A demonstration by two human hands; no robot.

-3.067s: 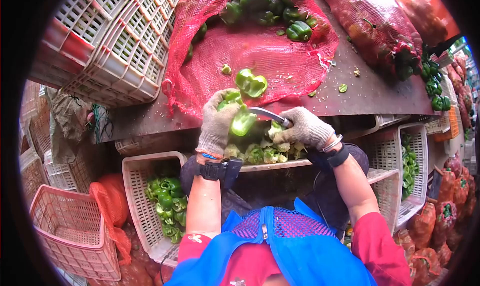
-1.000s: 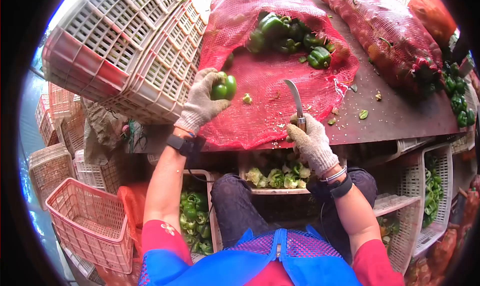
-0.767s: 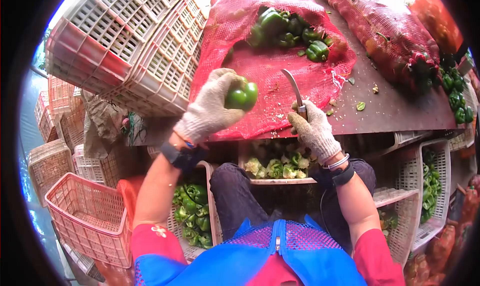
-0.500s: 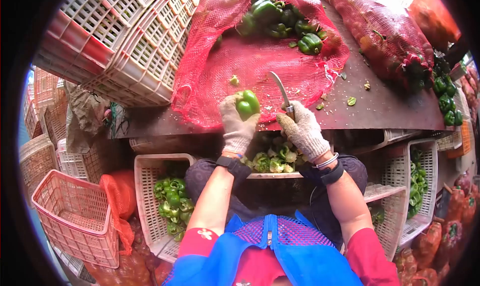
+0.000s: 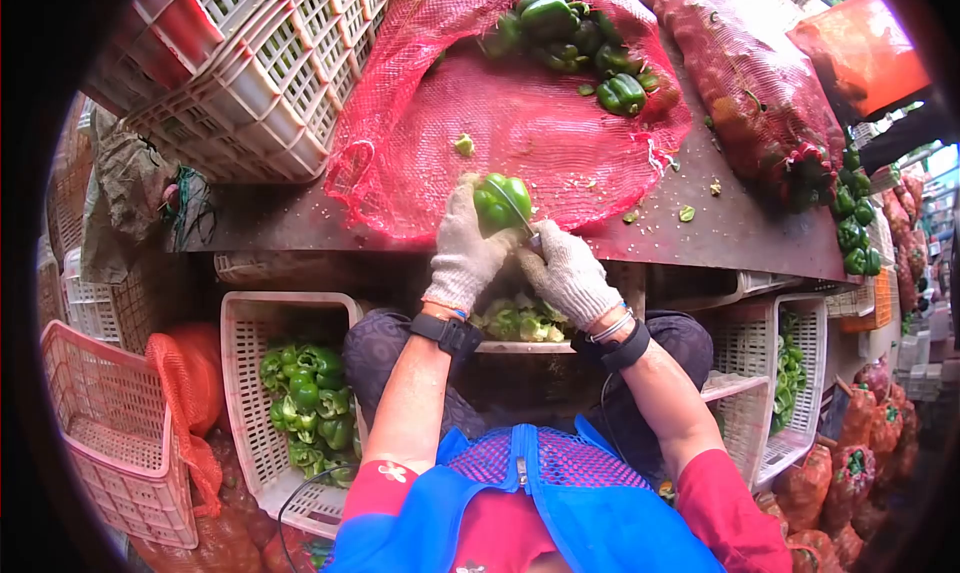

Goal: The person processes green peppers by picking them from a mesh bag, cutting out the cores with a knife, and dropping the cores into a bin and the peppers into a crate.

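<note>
My gloved left hand (image 5: 468, 243) is closed around a green bell pepper (image 5: 502, 203), held above the table's front edge. In my gloved right hand (image 5: 568, 273) is a knife (image 5: 520, 211) with a curved blade, its handle mostly hidden by the fingers. The blade lies across the near face of the pepper and touches it. Beyond the hands, a red mesh sack (image 5: 480, 123) lies spread on the table, with several dark green peppers (image 5: 570, 33) in its mouth. A small cut piece (image 5: 464, 145) rests on the mesh.
Below the hands stands a crate of pepper trimmings (image 5: 522, 321). To the left, a white crate (image 5: 238, 373) holds green peppers (image 5: 312, 393); stacked crates (image 5: 250, 83) rise at the table's left. A full mesh sack (image 5: 745, 83) lies on the right. Another pepper crate (image 5: 800, 413) stands at lower right.
My right hand has moved left and brought the knife from beside the pepper onto it. The pepper stays in my left hand. The camera view has shifted slightly.
</note>
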